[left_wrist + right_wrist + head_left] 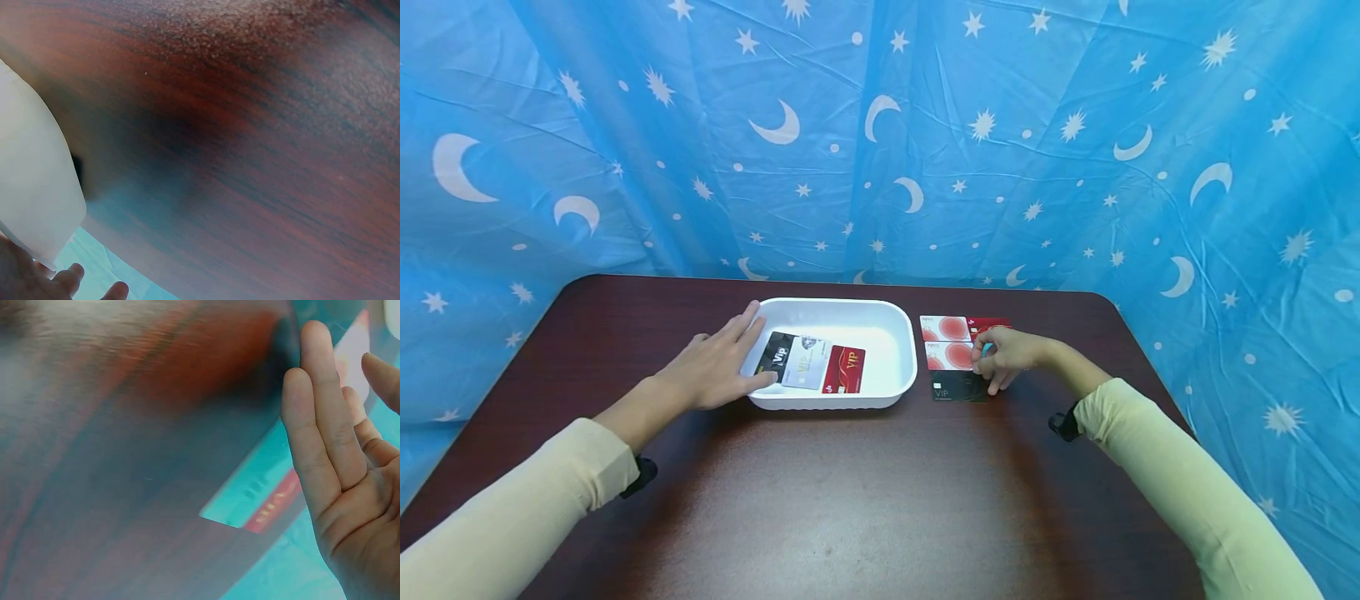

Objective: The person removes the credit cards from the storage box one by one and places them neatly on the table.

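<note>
My left hand (722,362) rests on the left side of a white tray (891,350), fingers extended along the rim and thumb over the front corner. Inside the tray lie a black VIP card (778,352), a silver-white card (807,362) and a red VIP card (846,371). Right of the tray, my right hand (1009,354) hovers low over a group of cards, thumb and fingertips close to a black card (951,387) and a white card with red circles (947,356). In the right wrist view two fingers (331,419) are straight and the thumb stands apart. The hand hides part of the cards.
Another white card with red circles (943,327) and a red card (987,324) lie at the back of the group. The dark wooden table (835,500) reaches back to a blue curtain (820,183) with stars and moons.
</note>
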Demonstrator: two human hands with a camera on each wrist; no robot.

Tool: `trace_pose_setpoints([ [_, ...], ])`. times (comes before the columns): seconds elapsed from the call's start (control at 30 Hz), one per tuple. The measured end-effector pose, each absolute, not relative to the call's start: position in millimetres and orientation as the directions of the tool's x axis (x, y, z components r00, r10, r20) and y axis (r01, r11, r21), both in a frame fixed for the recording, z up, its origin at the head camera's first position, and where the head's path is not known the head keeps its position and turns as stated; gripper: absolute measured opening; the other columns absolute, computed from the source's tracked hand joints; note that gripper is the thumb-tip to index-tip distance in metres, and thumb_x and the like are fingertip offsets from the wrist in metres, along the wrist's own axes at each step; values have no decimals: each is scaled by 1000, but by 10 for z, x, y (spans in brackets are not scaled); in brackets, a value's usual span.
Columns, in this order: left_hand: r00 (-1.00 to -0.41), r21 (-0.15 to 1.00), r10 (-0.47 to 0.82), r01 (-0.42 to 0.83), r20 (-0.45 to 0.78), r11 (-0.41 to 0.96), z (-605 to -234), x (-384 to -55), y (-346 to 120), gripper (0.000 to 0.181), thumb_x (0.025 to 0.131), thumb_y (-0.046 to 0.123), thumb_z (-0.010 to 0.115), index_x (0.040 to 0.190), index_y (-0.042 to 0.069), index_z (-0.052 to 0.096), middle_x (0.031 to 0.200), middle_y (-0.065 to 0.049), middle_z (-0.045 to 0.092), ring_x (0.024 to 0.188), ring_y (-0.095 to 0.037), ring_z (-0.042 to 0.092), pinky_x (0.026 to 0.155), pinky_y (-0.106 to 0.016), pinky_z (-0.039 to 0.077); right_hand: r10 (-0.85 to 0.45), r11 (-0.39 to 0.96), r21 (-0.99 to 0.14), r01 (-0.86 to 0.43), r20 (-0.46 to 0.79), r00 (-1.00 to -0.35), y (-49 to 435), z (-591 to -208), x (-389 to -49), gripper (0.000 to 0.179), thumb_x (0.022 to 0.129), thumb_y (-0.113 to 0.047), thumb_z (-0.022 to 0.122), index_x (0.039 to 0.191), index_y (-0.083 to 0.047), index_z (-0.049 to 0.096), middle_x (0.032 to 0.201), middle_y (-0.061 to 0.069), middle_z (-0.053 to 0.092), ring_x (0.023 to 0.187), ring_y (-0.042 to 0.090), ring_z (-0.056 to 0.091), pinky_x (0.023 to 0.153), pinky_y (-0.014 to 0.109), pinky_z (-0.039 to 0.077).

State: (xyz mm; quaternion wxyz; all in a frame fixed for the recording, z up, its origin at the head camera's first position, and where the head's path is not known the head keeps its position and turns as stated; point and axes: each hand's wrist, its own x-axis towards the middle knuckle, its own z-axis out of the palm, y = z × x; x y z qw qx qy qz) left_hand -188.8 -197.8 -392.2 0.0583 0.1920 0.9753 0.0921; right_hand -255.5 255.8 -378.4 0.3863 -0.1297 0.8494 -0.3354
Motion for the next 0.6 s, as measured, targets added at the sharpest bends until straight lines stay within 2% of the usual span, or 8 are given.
trace_pose_setpoints([
  [0.2, -920, 204, 383, 360, -81, 910, -3918, -1885, -1976, 94, 90, 54, 60, 156, -2, 21, 164, -23, 11, 145, -46, 24, 100, -73, 34, -518, 725, -685, -77, -468, -716, 2423, -3576, -2664, 25, 96, -10, 61, 114, 7, 54, 110, 25, 62, 85, 36, 72, 79, 49, 58],
  [0.4, -921, 205, 381, 359, -80, 911, -3924, -1881, -1985, 94, 90, 54, 59, 156, -2, 22, 164, -23, 11, 145, -46, 25, 100, -73, 33, -566, 689, -706, -163, -384, -730, 2145, -3370, -2760, 36, 99, -11, 58, 128, 10, 52, 110, 29, 63, 98, 42, 66, 85, 50, 56],
  [0.6, -919, 205, 386, 365, -77, 908, -3921, -1887, -1975, 94, 90, 55, 59, 156, -2, 21, 164, -23, 11, 145, -46, 25, 100, -73, 33, -588, 637, -747, -191, -311, -746, 1865, -3245, -2818, 39, 99, -11, 60, 130, 9, 52, 110, 26, 65, 100, 41, 67, 87, 48, 56],
])
